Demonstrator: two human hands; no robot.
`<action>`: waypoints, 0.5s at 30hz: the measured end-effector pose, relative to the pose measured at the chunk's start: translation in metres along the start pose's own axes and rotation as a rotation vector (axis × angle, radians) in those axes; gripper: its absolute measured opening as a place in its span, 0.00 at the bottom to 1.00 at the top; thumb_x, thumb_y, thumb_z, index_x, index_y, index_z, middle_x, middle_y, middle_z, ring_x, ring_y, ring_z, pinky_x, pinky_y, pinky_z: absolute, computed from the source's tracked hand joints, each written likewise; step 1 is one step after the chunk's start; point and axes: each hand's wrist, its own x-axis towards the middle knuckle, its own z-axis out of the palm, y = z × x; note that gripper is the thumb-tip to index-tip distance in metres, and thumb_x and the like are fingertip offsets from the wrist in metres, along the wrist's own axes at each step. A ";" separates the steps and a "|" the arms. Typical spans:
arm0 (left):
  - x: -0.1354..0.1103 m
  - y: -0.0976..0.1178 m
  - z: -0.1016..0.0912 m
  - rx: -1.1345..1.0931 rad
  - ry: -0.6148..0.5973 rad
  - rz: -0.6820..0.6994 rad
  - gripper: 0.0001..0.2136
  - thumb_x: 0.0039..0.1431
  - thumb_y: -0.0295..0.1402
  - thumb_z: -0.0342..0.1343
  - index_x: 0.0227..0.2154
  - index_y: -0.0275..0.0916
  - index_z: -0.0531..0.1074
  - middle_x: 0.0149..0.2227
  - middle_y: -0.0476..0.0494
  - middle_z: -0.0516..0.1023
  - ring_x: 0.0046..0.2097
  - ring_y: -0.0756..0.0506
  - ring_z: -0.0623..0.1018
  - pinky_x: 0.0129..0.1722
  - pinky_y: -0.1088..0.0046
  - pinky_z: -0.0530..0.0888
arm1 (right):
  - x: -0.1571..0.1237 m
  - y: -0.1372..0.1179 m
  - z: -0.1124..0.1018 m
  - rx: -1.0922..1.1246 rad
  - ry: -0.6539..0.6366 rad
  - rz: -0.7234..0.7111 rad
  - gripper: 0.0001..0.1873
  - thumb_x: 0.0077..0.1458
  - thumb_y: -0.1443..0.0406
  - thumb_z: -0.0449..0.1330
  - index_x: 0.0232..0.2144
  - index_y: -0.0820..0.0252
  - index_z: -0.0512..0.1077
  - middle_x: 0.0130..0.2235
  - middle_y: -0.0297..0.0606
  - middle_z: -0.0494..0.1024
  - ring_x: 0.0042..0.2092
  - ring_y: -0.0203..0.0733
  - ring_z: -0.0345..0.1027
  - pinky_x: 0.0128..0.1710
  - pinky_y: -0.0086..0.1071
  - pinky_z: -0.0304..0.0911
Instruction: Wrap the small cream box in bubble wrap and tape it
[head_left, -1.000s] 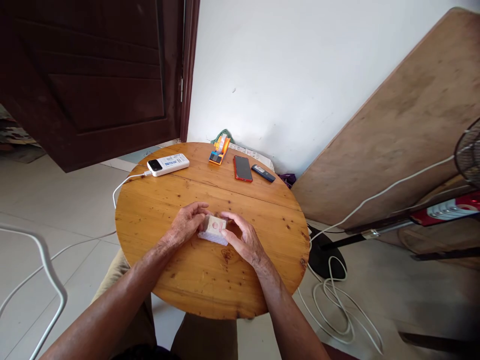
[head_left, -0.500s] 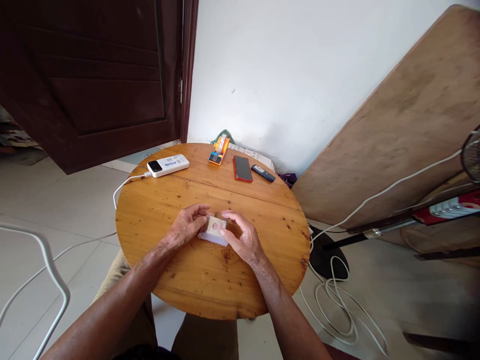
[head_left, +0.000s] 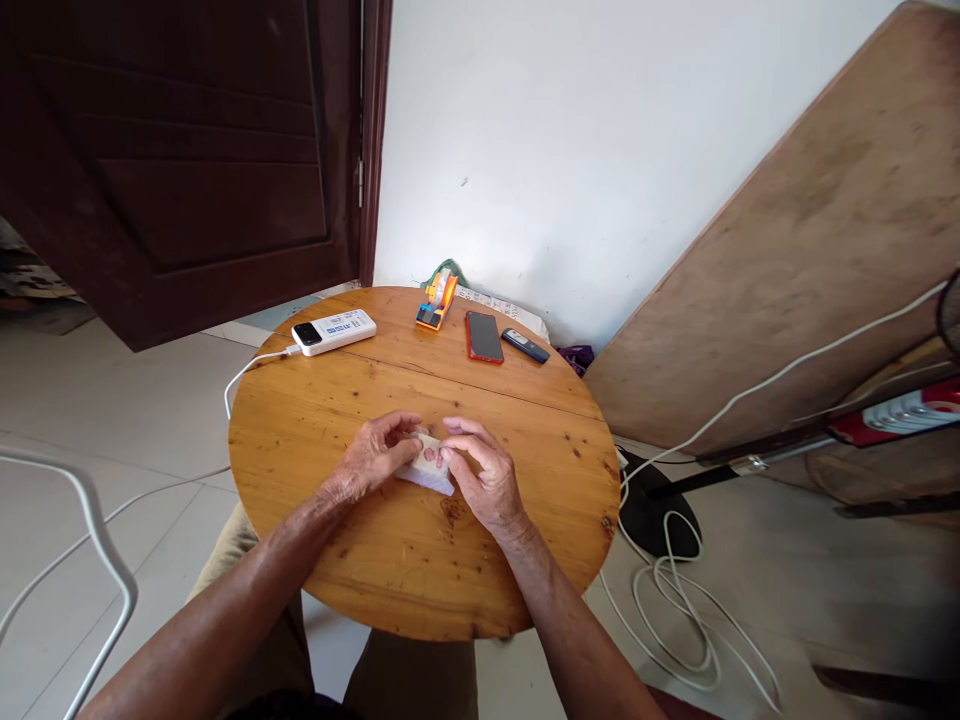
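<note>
A small whitish box point(head_left: 430, 456) with a reddish round mark lies on the round wooden table, with bubble wrap point(head_left: 427, 481) along its near side. My left hand point(head_left: 376, 455) grips the box from the left, thumb laid on its top and fingers curled behind it. At the right end, my right hand point(head_left: 486, 473) has its thumb and index finger pinched together at the box's upper corner. What exactly lies between those fingertips is too small to tell.
On the wooden table point(head_left: 330, 570), a white power bank point(head_left: 334, 332) with a cable stands at the far left. An orange tape dispenser point(head_left: 436, 300), a red-edged phone point(head_left: 484, 337) and a dark remote point(head_left: 526, 345) lie along the back. White cables point(head_left: 675, 620) coil on the floor at right.
My right thumb and index finger have closed into a pinch at the box's right corner; they were apart before. My left thumb has slid slightly right over the box.
</note>
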 end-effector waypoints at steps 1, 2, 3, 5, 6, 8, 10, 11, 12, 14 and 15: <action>0.000 -0.001 0.000 0.100 0.018 0.040 0.21 0.48 0.42 0.60 0.44 0.35 0.74 0.41 0.38 0.79 0.41 0.41 0.78 0.41 0.64 0.74 | 0.000 0.000 0.000 0.021 0.010 0.009 0.09 0.60 0.63 0.56 0.30 0.53 0.75 0.47 0.42 0.78 0.50 0.47 0.72 0.53 0.43 0.66; -0.001 -0.002 0.001 0.206 0.036 0.089 0.22 0.49 0.41 0.60 0.46 0.35 0.74 0.43 0.37 0.79 0.44 0.39 0.77 0.45 0.61 0.73 | 0.001 0.000 0.001 0.046 0.021 0.024 0.08 0.60 0.63 0.56 0.31 0.53 0.75 0.47 0.42 0.78 0.50 0.47 0.72 0.53 0.42 0.66; -0.002 -0.003 0.001 0.307 0.049 0.136 0.23 0.50 0.41 0.60 0.48 0.36 0.74 0.45 0.36 0.79 0.47 0.37 0.76 0.49 0.59 0.71 | 0.002 0.001 0.001 0.072 0.031 0.046 0.08 0.60 0.62 0.56 0.31 0.54 0.74 0.47 0.42 0.79 0.49 0.46 0.73 0.52 0.42 0.66; -0.004 -0.004 0.003 0.460 0.039 0.213 0.27 0.53 0.43 0.60 0.54 0.36 0.70 0.48 0.35 0.78 0.51 0.36 0.75 0.54 0.56 0.68 | 0.005 0.000 0.000 0.122 0.046 0.102 0.08 0.60 0.61 0.57 0.31 0.54 0.74 0.46 0.42 0.79 0.48 0.46 0.73 0.50 0.40 0.67; -0.005 -0.005 0.003 0.512 0.017 0.235 0.29 0.54 0.44 0.60 0.57 0.36 0.68 0.49 0.35 0.77 0.51 0.35 0.74 0.56 0.55 0.67 | 0.006 0.000 0.000 0.145 0.052 0.128 0.08 0.60 0.61 0.57 0.31 0.55 0.73 0.46 0.42 0.79 0.47 0.46 0.74 0.50 0.40 0.67; -0.007 -0.005 0.005 0.581 -0.020 0.258 0.32 0.56 0.46 0.58 0.61 0.35 0.64 0.49 0.34 0.77 0.51 0.35 0.74 0.56 0.53 0.65 | 0.009 -0.003 -0.002 0.188 0.058 0.170 0.08 0.59 0.60 0.57 0.31 0.55 0.73 0.45 0.41 0.80 0.48 0.46 0.73 0.48 0.39 0.67; -0.008 -0.004 0.006 0.619 -0.038 0.271 0.34 0.55 0.45 0.59 0.62 0.34 0.61 0.50 0.33 0.76 0.53 0.33 0.73 0.57 0.52 0.64 | 0.012 -0.006 -0.004 0.224 0.054 0.193 0.08 0.59 0.60 0.57 0.31 0.56 0.73 0.45 0.41 0.80 0.48 0.46 0.73 0.48 0.39 0.67; -0.009 -0.004 0.006 0.627 -0.043 0.272 0.35 0.55 0.44 0.59 0.63 0.34 0.60 0.51 0.32 0.76 0.54 0.32 0.72 0.58 0.51 0.63 | 0.014 -0.008 -0.006 0.235 0.048 0.199 0.08 0.59 0.60 0.58 0.31 0.56 0.73 0.45 0.41 0.80 0.48 0.46 0.73 0.47 0.38 0.67; -0.009 -0.003 0.006 0.630 -0.052 0.272 0.36 0.54 0.44 0.60 0.63 0.34 0.60 0.52 0.32 0.75 0.55 0.32 0.71 0.58 0.51 0.63 | 0.016 -0.010 -0.008 0.241 0.042 0.205 0.08 0.59 0.59 0.58 0.30 0.56 0.73 0.45 0.41 0.80 0.48 0.46 0.73 0.47 0.38 0.67; -0.009 -0.003 0.006 0.629 -0.071 0.272 0.39 0.52 0.45 0.61 0.64 0.36 0.58 0.53 0.33 0.75 0.56 0.32 0.70 0.59 0.51 0.62 | 0.021 -0.014 -0.011 0.229 0.032 0.213 0.09 0.58 0.58 0.58 0.30 0.56 0.72 0.46 0.41 0.80 0.47 0.46 0.73 0.46 0.38 0.68; -0.008 -0.004 0.006 0.627 -0.076 0.271 0.40 0.51 0.45 0.62 0.65 0.37 0.57 0.53 0.34 0.75 0.56 0.32 0.70 0.59 0.51 0.62 | 0.024 -0.015 -0.013 0.220 0.033 0.218 0.10 0.58 0.58 0.58 0.30 0.56 0.72 0.46 0.41 0.80 0.47 0.46 0.73 0.45 0.38 0.68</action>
